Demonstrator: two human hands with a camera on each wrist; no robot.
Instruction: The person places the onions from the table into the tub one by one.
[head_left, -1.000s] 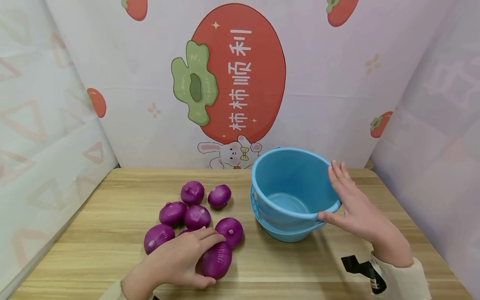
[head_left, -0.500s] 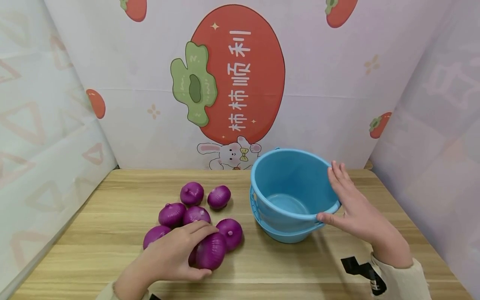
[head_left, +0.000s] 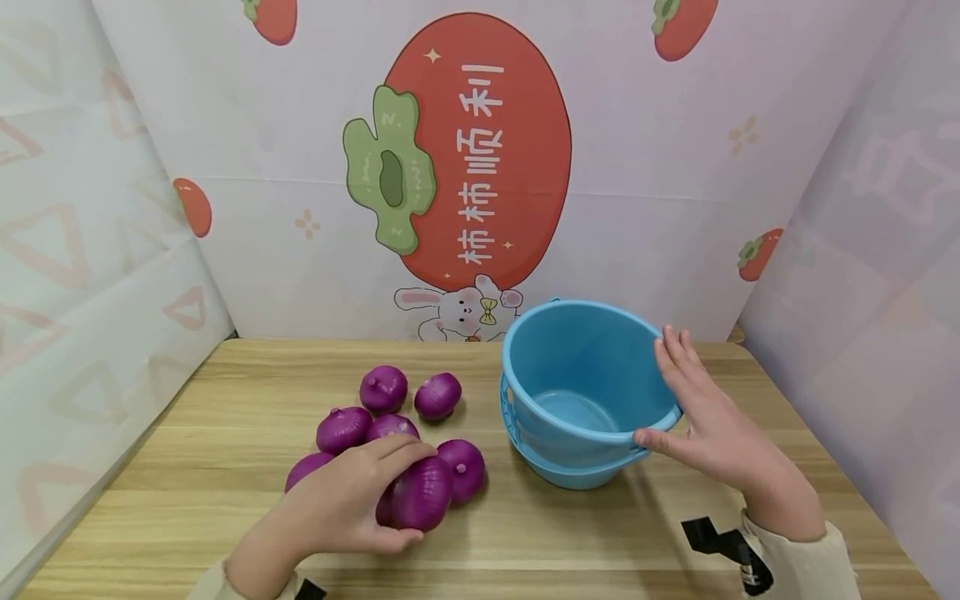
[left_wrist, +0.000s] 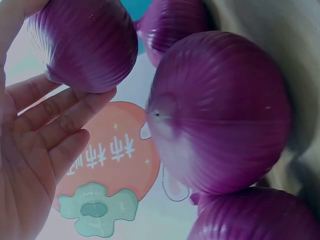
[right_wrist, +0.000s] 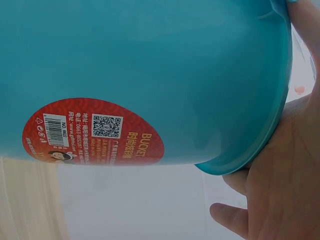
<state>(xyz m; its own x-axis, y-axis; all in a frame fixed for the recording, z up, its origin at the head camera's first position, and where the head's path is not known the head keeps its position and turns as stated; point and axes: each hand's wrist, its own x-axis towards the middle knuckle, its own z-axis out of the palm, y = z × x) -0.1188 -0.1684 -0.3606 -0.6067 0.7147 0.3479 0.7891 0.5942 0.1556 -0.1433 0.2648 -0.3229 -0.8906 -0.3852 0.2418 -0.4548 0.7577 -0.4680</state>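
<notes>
My left hand [head_left: 337,504] holds a purple onion [head_left: 423,495] at the near right of a group of onions, thumb on the near side and fingers over the top. The left wrist view shows the same onion [left_wrist: 85,45] between thumb and fingers. A blue bucket [head_left: 588,358] stands on the right, its open top tipped toward me. My right hand [head_left: 712,433] rests against the right side of its rim, fingers straight and thumb on the near edge. In the right wrist view the bucket's outer wall [right_wrist: 150,60] fills most of the picture.
Several other onions lie left of the bucket, among them a far onion [head_left: 384,389], a smaller onion [head_left: 438,396] and a near one [head_left: 462,470]. A wooden table [head_left: 517,542] lies beneath. A printed cloth backdrop [head_left: 637,150] rises behind its far edge.
The left hand has drawn its onion slightly left and up, away from the onion beside it. The right hand and the bucket stay in place.
</notes>
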